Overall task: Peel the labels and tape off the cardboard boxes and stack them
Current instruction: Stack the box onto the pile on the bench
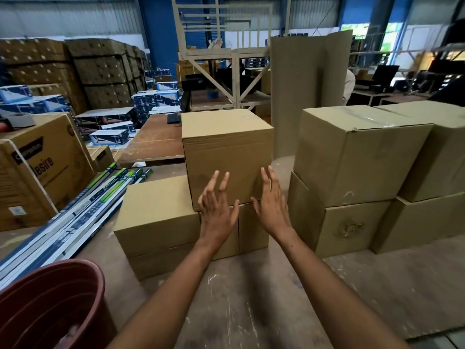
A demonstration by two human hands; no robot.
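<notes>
Far left, a printed carton [37, 170] is cut off by the frame edge; its lettering is only partly readable. A maroon bucket [50, 303] is seen at the lower left corner, cropped at the bottom, its contents blurred. Long flat packs with green and blue print [83, 210] are laid slantwise between the carton and the low cardboard box [156, 217], their near ends running out of view.

The low cardboard box sits on the worktable [251, 298], and a second box [253, 227] is set just beside it on the right, partly hidden by the hands. The upper cardboard box [226, 149] is stacked across the two, its bottom front edge in line with their front faces.

The left hand [217, 212] is held up, palm forward, fingers straight and spread, nothing gripped. The right hand [273, 205] is posed alike, fingers extended and slightly parted, nothing held. Both are raised before the upper box's lower front edge; contact cannot be told. Both forearms are stretched forward from the bottom of the frame.

A narrow gap of bare table is left between the middle stack and the right-hand stack of boxes [352, 172], whose top box carries clear tape [364, 119]. A corrugated cardboard roll [309, 94] stands upright behind the gap. The near tabletop is open.
</notes>
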